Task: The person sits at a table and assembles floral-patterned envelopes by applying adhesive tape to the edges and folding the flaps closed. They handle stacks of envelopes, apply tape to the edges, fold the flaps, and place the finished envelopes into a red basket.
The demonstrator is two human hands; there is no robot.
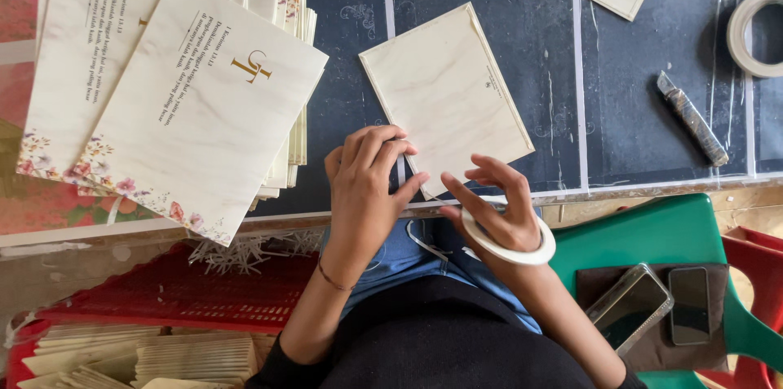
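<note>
- Left hand [369,181]: fingers together, pressing the cream card's [447,97] 7 o'clock corner on the table [636,103].
- Right hand [497,209]: fingers spread, tape roll [507,249] around wrist, at card's 6 o'clock.

Landmark: green chair [661,234].
- Two phones lying on a brown pouch [652,332] on the chair seat: one in a clear case [630,307], screen dark; the other, a black phone [689,305], sitting just right of it, screen dark.
- No packages, labels or signs showing.
</note>
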